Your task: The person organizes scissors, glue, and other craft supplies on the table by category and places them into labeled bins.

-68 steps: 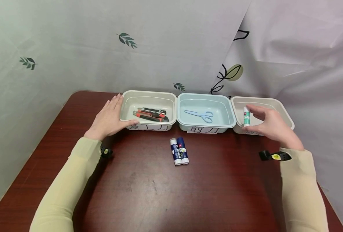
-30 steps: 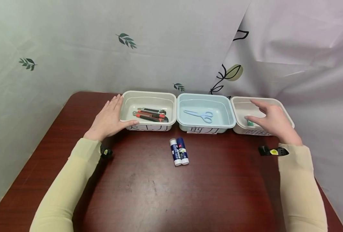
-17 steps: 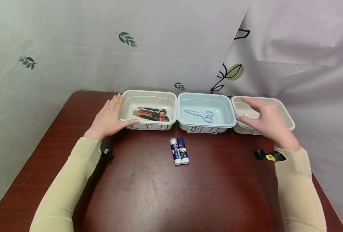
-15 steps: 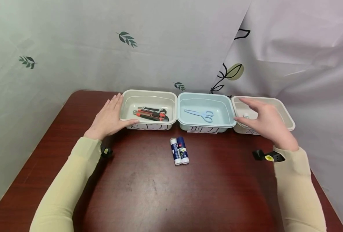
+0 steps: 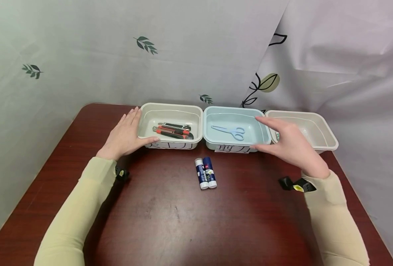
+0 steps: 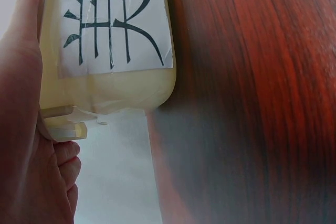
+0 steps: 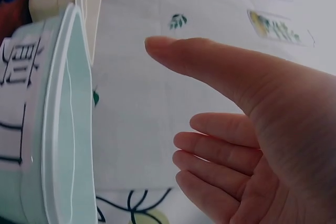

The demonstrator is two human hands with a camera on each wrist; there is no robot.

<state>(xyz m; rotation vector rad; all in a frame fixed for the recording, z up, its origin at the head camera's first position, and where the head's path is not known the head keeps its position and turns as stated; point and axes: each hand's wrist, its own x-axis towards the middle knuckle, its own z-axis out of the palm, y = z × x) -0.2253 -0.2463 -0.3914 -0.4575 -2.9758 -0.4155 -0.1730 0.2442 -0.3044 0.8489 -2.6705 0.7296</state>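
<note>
My left hand (image 5: 123, 136) rests on the corner of the left cream bin (image 5: 171, 107), fingers straight along its side and thumb along its front rim. In the left wrist view, fingertips (image 6: 68, 166) show beyond the bin's corner. My right hand (image 5: 289, 144) holds nothing; its thumb and fingers are spread apart over the right side of the blue bin (image 5: 236, 111). Behind that hand, a green-labelled glue stick (image 5: 277, 136) lies mostly hidden in the right cream bin (image 5: 319, 129). Two blue-and-white glue sticks, a left one (image 5: 201, 174) and a right one (image 5: 209, 173), lie side by side on the table.
Several utility knives (image 5: 173, 131) lie in the left bin, and light-blue scissors (image 5: 229, 132) in the blue one. Paper labels with characters are on the bin fronts. The dark red table (image 5: 183, 221) backs onto a pale leaf-patterned curtain (image 5: 183, 55).
My right hand lowered the green-and-white glue stick into the right bin and let it go. Then it moved left toward the blue bin. The left hand stayed in place.
</note>
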